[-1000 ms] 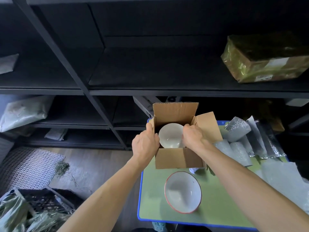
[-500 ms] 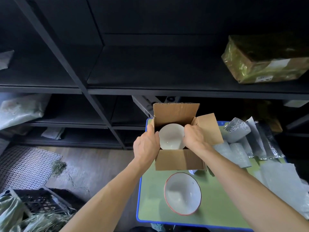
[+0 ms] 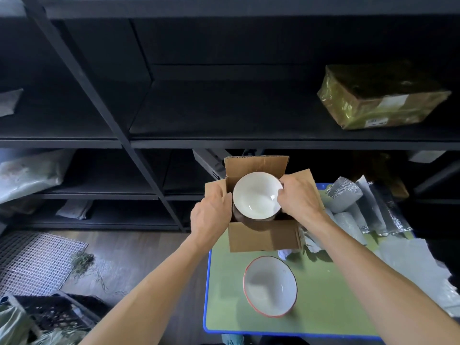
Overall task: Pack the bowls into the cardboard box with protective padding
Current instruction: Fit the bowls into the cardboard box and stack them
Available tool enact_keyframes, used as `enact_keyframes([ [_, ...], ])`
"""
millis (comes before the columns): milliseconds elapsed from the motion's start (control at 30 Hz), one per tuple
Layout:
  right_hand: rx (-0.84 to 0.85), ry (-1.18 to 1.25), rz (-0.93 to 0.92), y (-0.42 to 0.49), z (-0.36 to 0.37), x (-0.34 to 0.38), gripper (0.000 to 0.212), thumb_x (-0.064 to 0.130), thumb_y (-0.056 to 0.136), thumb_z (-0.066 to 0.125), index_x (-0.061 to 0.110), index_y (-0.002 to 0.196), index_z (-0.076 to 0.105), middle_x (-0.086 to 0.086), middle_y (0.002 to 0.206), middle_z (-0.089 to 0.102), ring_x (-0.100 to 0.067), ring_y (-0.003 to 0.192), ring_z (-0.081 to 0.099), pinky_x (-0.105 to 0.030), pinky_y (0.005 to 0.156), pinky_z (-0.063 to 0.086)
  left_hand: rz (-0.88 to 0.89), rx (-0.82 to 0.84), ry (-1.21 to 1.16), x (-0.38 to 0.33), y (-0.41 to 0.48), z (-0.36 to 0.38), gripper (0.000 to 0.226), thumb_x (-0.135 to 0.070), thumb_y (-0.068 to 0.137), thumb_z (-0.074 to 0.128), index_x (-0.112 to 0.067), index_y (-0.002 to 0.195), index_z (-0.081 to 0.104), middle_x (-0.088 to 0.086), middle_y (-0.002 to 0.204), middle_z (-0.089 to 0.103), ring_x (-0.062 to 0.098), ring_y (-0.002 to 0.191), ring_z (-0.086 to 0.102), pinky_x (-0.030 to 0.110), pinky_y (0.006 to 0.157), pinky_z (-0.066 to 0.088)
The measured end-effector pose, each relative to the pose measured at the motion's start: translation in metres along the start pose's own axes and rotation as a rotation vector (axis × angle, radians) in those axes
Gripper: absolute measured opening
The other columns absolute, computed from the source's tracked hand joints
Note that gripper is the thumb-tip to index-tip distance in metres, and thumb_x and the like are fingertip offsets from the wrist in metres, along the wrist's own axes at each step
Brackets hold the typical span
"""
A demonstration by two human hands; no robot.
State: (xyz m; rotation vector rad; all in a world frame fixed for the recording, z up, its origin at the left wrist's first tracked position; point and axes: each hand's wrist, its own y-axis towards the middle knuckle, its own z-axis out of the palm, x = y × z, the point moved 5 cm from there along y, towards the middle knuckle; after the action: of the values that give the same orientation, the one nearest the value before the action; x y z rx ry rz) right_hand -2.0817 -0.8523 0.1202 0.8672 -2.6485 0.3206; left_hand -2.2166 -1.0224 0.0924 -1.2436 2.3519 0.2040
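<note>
Person, head-cam view: two bare forearms and two bare hands, skin uncovered from the bottom frame edge to the fingers.

Left forearm and right forearm are uncovered along all the visible length. Both are slim and smooth, look broad near the bottom edge through the wide-angle lens, and taper to narrow wrists. Left hand: the back shows, with rounded knuckles and faint tendon lines; fingertips are hidden. Right hand: the back shows, tendon ridges fan from wrist to knuckles and the finger joints are clear. Nails are too small to tell.
</note>
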Motion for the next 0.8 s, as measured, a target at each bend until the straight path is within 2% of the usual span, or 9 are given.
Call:
enact_keyframes([
  [100, -0.015, 0.051, -0.001, -0.008, -0.009, -0.001, 0.011, 0.009, 0.090, 0.049, 0.010, 0.085, 0.059, -0.006, 0.080, 0.059, -0.030, 0.068, 0.066, -0.041, 0.063, 0.056, 0.069, 0.023, -0.092, -0.013, -0.008, -0.009, 0.025, -0.047, 0.103, 0.037, -0.024, 0.094, 0.041, -0.005, 0.072, 0.057, 0.016, 0.062, 0.051, 0.032, 0.057, 0.033],
  [233, -0.023, 0.091, -0.031, -0.024, -0.019, 0.000, 0.025, 0.007, 0.085, 0.047, 0.020, 0.065, 0.042, -0.005, 0.062, 0.057, -0.029, 0.063, 0.066, -0.037, 0.056, 0.053, 0.137, 0.052, -0.137, -0.026, -0.018, -0.015, 0.027, -0.043, 0.103, 0.040, -0.019, 0.092, 0.048, 0.001, 0.083, 0.060, 0.024, 0.070, 0.058, 0.037, 0.061, 0.046],
  [333, -0.028, 0.097, -0.025, -0.038, -0.026, -0.004, 0.015, 0.009, 0.086, 0.047, 0.014, 0.073, 0.051, -0.007, 0.063, 0.064, -0.025, 0.057, 0.066, -0.033, 0.053, 0.052, 0.149, 0.061, -0.169, -0.030, -0.026, -0.018, 0.024, -0.035, 0.102, 0.044, -0.015, 0.087, 0.047, 0.001, 0.076, 0.054, 0.019, 0.062, 0.052, 0.033, 0.053, 0.040],
  [433, -0.021, 0.111, -0.014, -0.053, -0.029, -0.013, 0.015, 0.014, 0.086, 0.046, 0.013, 0.081, 0.060, -0.003, 0.057, 0.065, -0.021, 0.054, 0.067, -0.037, 0.057, 0.056, 0.144, 0.074, -0.160, -0.032, -0.036, -0.020, 0.026, -0.030, 0.100, 0.044, -0.012, 0.082, 0.046, 0.005, 0.070, 0.053, 0.016, 0.055, 0.040, 0.028, 0.046, 0.028],
  [567, -0.020, 0.132, -0.037, -0.074, -0.028, -0.023, 0.015, 0.015, 0.085, 0.047, 0.011, 0.083, 0.061, 0.000, 0.048, 0.061, -0.017, 0.053, 0.065, -0.037, 0.058, 0.055, 0.163, 0.098, -0.179, -0.034, -0.055, -0.023, 0.021, -0.028, 0.100, 0.045, -0.012, 0.086, 0.047, 0.007, 0.076, 0.059, 0.017, 0.058, 0.042, 0.024, 0.045, 0.028],
  [667, -0.004, 0.143, -0.015, -0.090, -0.025, -0.033, 0.014, 0.017, 0.085, 0.049, 0.013, 0.085, 0.062, -0.002, 0.054, 0.062, -0.022, 0.060, 0.065, -0.039, 0.061, 0.055, 0.191, 0.115, -0.167, -0.034, -0.073, -0.019, 0.018, -0.025, 0.099, 0.046, -0.014, 0.085, 0.045, 0.006, 0.072, 0.054, 0.022, 0.060, 0.043, 0.029, 0.048, 0.029],
  [800, 0.054, 0.128, 0.017, -0.114, -0.014, -0.047, 0.014, 0.019, 0.087, 0.051, 0.018, 0.093, 0.062, 0.000, 0.059, 0.063, -0.024, 0.069, 0.064, -0.036, 0.066, 0.054, 0.189, 0.158, -0.151, -0.027, -0.093, -0.005, 0.020, -0.026, 0.097, 0.045, -0.009, 0.087, 0.047, 0.010, 0.074, 0.059, 0.024, 0.060, 0.045, 0.033, 0.052, 0.032],
])
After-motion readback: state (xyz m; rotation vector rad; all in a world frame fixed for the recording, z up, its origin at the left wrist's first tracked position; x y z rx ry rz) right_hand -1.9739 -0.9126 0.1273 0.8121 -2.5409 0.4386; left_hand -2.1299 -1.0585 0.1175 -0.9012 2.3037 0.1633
